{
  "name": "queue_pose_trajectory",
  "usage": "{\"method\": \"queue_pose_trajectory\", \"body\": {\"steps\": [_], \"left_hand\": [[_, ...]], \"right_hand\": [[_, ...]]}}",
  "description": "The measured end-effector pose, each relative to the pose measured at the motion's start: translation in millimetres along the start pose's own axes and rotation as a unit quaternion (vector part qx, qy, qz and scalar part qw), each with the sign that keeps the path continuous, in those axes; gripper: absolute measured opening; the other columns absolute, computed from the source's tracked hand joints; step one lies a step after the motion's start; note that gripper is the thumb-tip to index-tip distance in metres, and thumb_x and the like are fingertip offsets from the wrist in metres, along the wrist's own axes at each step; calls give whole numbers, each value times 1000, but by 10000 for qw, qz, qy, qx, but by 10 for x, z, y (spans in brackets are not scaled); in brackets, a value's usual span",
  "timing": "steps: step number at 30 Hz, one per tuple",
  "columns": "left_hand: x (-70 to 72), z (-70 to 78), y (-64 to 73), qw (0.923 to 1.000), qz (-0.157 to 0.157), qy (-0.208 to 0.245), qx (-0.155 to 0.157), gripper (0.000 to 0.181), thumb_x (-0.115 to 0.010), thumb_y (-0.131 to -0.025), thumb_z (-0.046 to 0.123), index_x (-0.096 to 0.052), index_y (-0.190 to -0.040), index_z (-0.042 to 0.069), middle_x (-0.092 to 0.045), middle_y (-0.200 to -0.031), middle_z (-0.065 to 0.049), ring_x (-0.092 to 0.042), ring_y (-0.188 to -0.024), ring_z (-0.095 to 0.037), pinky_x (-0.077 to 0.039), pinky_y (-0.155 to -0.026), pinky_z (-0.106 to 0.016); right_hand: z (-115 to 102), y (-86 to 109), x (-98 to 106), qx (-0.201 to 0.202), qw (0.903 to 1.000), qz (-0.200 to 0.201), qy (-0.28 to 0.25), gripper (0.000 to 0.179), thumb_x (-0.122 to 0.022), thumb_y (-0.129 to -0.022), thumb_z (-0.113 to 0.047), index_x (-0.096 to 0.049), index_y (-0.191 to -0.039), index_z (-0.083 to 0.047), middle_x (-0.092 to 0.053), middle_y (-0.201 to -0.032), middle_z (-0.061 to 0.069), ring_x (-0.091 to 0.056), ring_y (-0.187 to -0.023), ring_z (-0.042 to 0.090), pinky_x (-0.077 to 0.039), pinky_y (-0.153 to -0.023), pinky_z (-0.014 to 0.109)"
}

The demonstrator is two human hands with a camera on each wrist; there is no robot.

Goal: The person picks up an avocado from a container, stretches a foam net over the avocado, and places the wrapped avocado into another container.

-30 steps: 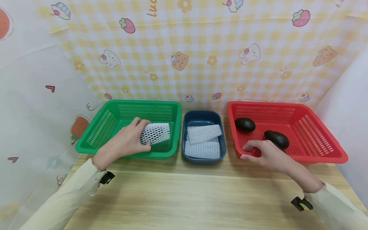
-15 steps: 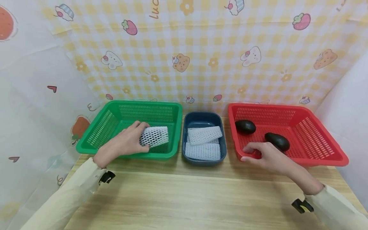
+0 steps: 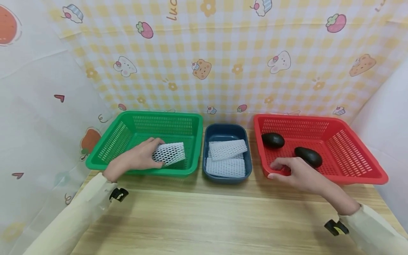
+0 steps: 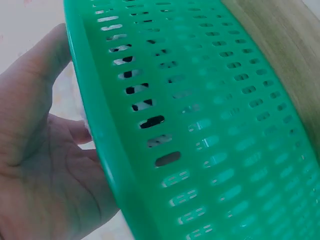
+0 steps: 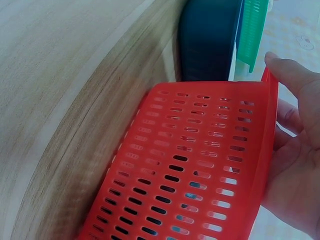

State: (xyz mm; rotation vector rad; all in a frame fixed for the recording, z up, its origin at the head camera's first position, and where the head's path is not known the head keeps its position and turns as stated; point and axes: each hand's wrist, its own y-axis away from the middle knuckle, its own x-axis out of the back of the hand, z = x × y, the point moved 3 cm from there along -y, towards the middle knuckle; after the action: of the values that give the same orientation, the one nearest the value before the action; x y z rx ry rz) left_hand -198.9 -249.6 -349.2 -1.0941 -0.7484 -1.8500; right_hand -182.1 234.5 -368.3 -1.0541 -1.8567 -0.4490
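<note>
My left hand reaches over the front rim of the green basket and grips a white foam net sleeve with something dark showing through its mesh. The sleeve lies low within the basket, its left end covered by the fingers. In the left wrist view, the basket wall hides most of the sleeve. At the red basket, my right hand pinches the front left corner of the rim, thumb outside and fingers inside. Two dark avocados lie in that basket, one partly behind the hand.
Between the baskets stands a dark blue bin holding several flat white foam net sleeves. All three containers stand on a wooden table, in front of a checked cloth backdrop.
My left hand has sunk a little lower into the green basket with the foam net sleeve, shifting slightly left. The right hand stays at the red basket's corner. The head view shifts slightly.
</note>
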Motion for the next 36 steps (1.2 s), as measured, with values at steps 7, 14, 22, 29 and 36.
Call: {"method": "queue_pose_trajectory", "body": {"steps": [7, 14, 22, 29, 36], "left_hand": [[-40, -62, -28, 9996, -263, 13, -89, 56, -78, -89, 16, -49, -132, -6, -55, -117, -18, -54, -103, -31, -49, -84, -49], [-69, -86, -61, 9983, -575, -34, 104, 55, -79, -90, 15, -50, -132, -6, -56, -117, -20, -55, -105, -34, -49, -87, -51], [-48, -59, -53, 9958, -895, -166, 84, 47, -73, -95, 12, -53, -133, -7, -59, -124, -21, -56, -115, -39, -47, -93, -53], [-31, -10, -37, 9989, -459, -94, 7, 41, -67, -98, 9, -54, -133, -7, -56, -130, -26, -54, -119, -42, -46, -95, -55], [-81, 261, -84, 9977, 417, -160, -517, 35, -68, -97, 7, -59, -129, -6, -61, -127, -21, -59, -116, -38, -50, -92, -51]], "right_hand": [[-1, -1, -3, 36, 10000, -45, -22, 27, -86, -85, -28, -75, -108, -18, -68, -92, -14, -60, -80, 9, -55, -72, 30], [25, -11, -3, -24, 10000, -72, 25, 31, -84, -85, -37, -74, -109, -20, -67, -93, -16, -61, -81, 9, -55, -73, 29], [40, -8, -10, -34, 9999, -93, -27, 31, -83, -86, -39, -74, -109, -20, -67, -93, -16, -61, -81, 10, -56, -73, 30], [42, -10, -12, -65, 9999, -106, -1, 27, -85, -85, -29, -74, -108, -20, -67, -93, -15, -61, -81, 10, -55, -73, 30], [51, -6, -10, -40, 9999, -108, -9, 32, -81, -87, -42, -74, -109, -21, -67, -93, -16, -61, -81, 10, -55, -74, 30]]}}
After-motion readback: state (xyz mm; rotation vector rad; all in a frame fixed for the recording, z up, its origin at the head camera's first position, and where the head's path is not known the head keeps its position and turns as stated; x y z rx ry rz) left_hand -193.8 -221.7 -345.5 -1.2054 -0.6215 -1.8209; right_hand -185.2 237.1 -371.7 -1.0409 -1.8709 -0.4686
